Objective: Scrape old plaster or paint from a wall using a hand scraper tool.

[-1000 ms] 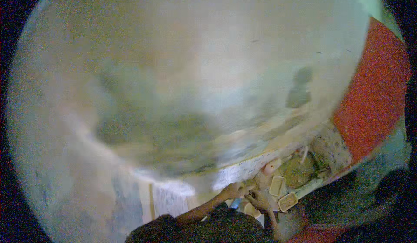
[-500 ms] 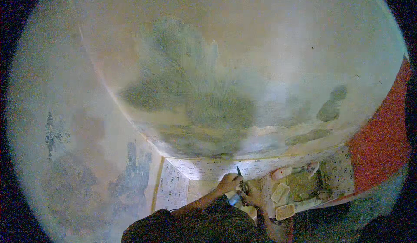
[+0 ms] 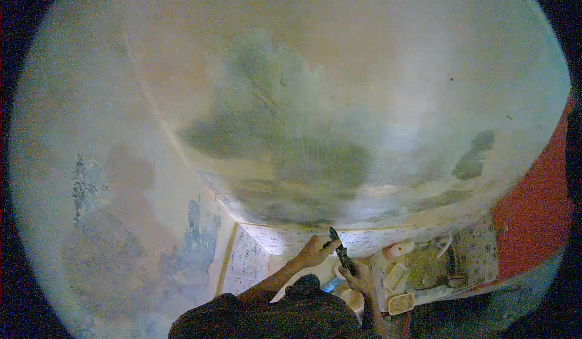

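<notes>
1. Left hand (image 3: 316, 249): fingers bent just beside the dark tool (image 3: 343, 256); cannot tell whether gripping.
2. Dark tool: between both hands, pointed end far.
3. Right hand (image 3: 359, 276): closed around its near end.
4. Pale tray (image 3: 397, 276): right.

Dark slim tool (image 3: 341, 256) | narrow pointed tip | tilted, tip up-left | we grip its lower end in our right hand (image 3: 358, 276)

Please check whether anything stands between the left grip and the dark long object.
Nothing visible does. The left grip is right beside the dark long object, whose lower end the right grip holds; whether the left touches it is unclear.
</notes>
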Available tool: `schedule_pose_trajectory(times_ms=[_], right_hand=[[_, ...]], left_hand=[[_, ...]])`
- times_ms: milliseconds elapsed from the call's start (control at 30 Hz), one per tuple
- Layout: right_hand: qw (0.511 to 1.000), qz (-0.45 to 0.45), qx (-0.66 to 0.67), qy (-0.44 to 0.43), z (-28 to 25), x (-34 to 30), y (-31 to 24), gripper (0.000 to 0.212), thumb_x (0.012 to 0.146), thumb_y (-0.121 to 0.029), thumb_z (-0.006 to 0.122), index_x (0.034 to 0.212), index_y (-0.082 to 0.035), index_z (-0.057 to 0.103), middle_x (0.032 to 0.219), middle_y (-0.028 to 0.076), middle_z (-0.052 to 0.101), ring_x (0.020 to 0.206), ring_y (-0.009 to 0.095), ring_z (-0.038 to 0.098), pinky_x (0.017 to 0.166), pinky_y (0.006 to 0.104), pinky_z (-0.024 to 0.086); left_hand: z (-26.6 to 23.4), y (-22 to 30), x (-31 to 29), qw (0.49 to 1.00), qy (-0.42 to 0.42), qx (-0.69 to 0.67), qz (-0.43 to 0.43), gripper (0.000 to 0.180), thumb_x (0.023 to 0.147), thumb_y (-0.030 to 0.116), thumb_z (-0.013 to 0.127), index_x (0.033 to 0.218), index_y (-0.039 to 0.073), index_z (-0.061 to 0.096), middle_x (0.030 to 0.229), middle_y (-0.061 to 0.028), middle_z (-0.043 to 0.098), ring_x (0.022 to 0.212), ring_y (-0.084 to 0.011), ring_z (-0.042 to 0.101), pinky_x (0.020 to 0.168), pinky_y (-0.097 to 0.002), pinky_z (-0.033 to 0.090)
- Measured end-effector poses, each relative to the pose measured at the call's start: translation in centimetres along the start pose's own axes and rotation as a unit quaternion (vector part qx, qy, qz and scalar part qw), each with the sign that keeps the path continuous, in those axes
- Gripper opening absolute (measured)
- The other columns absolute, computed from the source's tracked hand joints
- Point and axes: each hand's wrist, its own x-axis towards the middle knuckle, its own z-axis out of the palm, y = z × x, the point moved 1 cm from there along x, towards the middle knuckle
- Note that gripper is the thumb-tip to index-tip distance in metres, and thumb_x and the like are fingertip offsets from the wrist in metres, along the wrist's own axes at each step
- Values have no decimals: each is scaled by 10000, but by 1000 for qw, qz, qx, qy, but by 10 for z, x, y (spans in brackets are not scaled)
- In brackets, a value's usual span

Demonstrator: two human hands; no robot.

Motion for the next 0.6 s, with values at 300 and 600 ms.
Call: schedule_pose_trajectory(times_ms=[300,600], right_hand=[[978,-49,-169,109,12,25,-26,307,758,-332,607,757,-33,539,532,76,475,473,172,442,464,329,351],[979,-51,-71,184,20,38,-66,284,742,-289,604,708,-33,486,531,50,409,511,140,374,468,320,311]], left_hand=[[-45,32,5,992,86,-1,92,331,855,276,525,671,5,574,500,-55,492,448,-130,455,436,-300,351],[-192,84,21,821,418,287,263,476,799,409,508,1069,17,484,1082,-162,506,1012,-308,464,896,-432,323]])
